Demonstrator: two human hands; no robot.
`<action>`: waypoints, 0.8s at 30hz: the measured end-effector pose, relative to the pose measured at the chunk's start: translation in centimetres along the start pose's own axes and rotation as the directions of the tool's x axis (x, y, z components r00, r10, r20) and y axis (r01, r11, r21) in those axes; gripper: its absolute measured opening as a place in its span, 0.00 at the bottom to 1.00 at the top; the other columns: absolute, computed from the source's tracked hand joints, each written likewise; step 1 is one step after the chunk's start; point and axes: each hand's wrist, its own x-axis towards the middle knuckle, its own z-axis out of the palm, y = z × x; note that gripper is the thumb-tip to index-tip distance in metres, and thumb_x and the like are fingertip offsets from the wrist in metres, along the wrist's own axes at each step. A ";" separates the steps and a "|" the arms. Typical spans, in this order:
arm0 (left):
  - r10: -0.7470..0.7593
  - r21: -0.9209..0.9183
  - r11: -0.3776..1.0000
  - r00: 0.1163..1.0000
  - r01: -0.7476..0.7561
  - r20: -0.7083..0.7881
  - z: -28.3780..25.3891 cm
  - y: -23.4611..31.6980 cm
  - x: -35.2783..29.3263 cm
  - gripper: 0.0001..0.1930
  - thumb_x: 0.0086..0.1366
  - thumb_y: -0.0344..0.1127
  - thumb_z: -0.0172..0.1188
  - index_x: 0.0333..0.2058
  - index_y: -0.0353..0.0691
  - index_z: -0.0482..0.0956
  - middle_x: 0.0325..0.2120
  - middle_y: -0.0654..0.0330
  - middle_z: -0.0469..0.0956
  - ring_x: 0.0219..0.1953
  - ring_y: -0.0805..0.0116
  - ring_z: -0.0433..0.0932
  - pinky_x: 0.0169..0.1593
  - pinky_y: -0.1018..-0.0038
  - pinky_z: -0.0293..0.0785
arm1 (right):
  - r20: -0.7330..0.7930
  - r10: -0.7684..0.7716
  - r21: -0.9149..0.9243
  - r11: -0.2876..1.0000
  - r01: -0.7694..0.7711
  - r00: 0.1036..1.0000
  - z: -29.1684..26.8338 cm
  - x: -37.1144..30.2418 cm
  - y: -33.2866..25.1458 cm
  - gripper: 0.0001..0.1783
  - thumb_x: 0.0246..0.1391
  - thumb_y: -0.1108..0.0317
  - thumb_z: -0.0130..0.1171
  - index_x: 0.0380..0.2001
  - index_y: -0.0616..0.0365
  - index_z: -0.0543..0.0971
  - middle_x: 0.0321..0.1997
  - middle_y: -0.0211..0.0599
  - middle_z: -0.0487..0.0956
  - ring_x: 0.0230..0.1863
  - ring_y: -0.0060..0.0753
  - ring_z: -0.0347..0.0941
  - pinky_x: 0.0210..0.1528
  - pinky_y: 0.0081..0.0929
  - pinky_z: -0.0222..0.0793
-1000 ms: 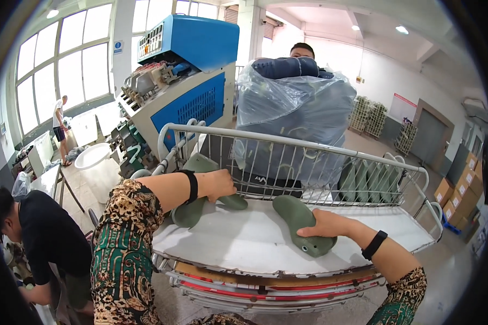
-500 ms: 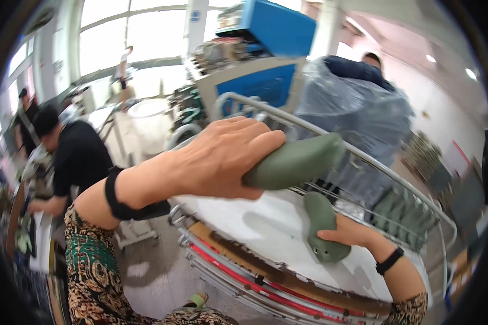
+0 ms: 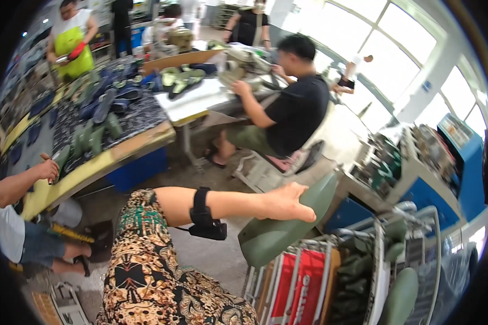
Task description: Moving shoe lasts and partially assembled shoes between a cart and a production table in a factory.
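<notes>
My left hand (image 3: 290, 203) grips a smooth olive-green slipper (image 3: 279, 233), thumb and fingers wrapped over its middle. It is held up at a slant above the floor, left of a metal-railed cart (image 3: 378, 271). A second green slipper (image 3: 401, 298) shows at the lower right by the cart's rails; what supports it is out of the picture. My right hand is not in view. Several dark green pieces (image 3: 355, 271) are piled inside the cart, partly hidden by its bars.
A worktable (image 3: 141, 135) covered with slippers stands at the left, with a co-worker's hand (image 3: 47, 169) at its near edge. A person in a black shirt (image 3: 295, 97) sits by a white table (image 3: 187, 103). Blue-and-grey machinery (image 3: 434, 179) stands at the right, beyond the cart.
My view has swung left, bringing the worktable and co-workers into sight. My left hand still holds a slipper; my right hand, earlier on another one on the cart, has left the picture.
</notes>
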 end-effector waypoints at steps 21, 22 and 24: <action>-0.735 -0.784 0.617 0.308 -0.066 -0.604 -25.6 -16.6 -39.2 0.24 0.51 0.44 0.58 0.40 0.28 0.70 0.32 0.50 0.74 0.31 0.62 0.75 0.34 0.66 0.73 | 0.716 -0.619 0.464 0.078 -0.882 0.323 56.6 8.4 -16.5 0.37 0.50 0.41 0.44 0.53 0.61 0.60 0.45 0.48 0.66 0.44 0.44 0.68 0.44 0.42 0.67; -0.736 -0.775 0.626 0.265 -0.084 -0.623 -26.7 -16.7 -40.4 0.24 0.51 0.44 0.58 0.40 0.28 0.70 0.32 0.50 0.74 0.30 0.62 0.75 0.33 0.66 0.73 | 0.707 -0.647 0.438 0.085 -0.895 0.285 58.7 8.4 -18.1 0.37 0.50 0.41 0.44 0.53 0.61 0.60 0.45 0.48 0.66 0.44 0.44 0.68 0.44 0.42 0.67; -0.698 -0.714 0.698 0.174 -0.052 -0.695 -29.1 -17.2 -42.4 0.25 0.51 0.44 0.58 0.40 0.29 0.70 0.32 0.51 0.75 0.31 0.62 0.75 0.34 0.67 0.73 | 0.711 -0.669 0.377 0.103 -0.920 0.217 63.1 8.2 -20.9 0.36 0.51 0.39 0.42 0.50 0.60 0.63 0.43 0.46 0.68 0.42 0.43 0.69 0.43 0.39 0.68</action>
